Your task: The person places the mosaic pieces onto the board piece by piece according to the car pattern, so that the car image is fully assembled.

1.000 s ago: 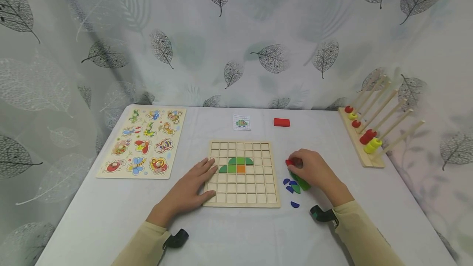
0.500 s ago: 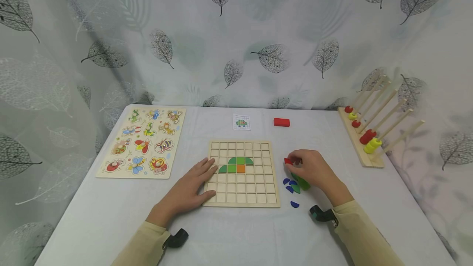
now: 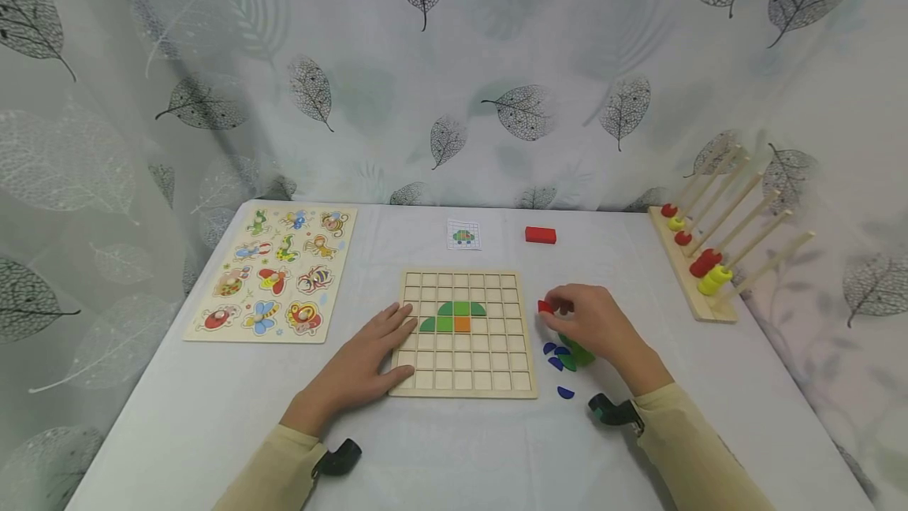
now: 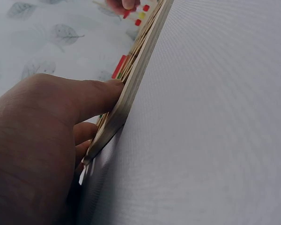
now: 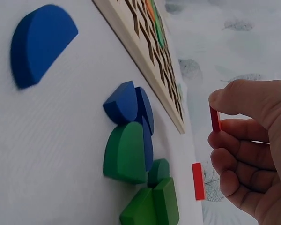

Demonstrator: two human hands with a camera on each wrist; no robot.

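In the head view my left hand [image 3: 358,361] rests on the left edge of a wooden grid board [image 3: 464,395], fingers straight. Its thumb touches the board's side in the left wrist view. Set in the grid are several green pieces [image 3: 444,324] and an orange square tile [image 3: 463,324]. My right hand [image 3: 594,323] is raised just right of the board. Thumb and index finger pinch a small red tile [image 5: 215,118]. Below that hand lie blue rounded pieces [image 5: 125,104], a larger green rounded piece [image 5: 126,152] and green blocks [image 5: 166,201], partly hidden in the head view.
A picture card [image 3: 464,236] and a red block [image 3: 541,235] lie behind the board. An insect puzzle board [image 3: 273,273] is at the left. At the right stands a peg rack [image 3: 698,290] with red and yellow beads. One blue piece [image 3: 565,393] lies nearer the front.
The right hand, with the red tile pinched in it, has shifted slightly left and up toward the board, uncovering more of the green blocks. The left hand stays in place.
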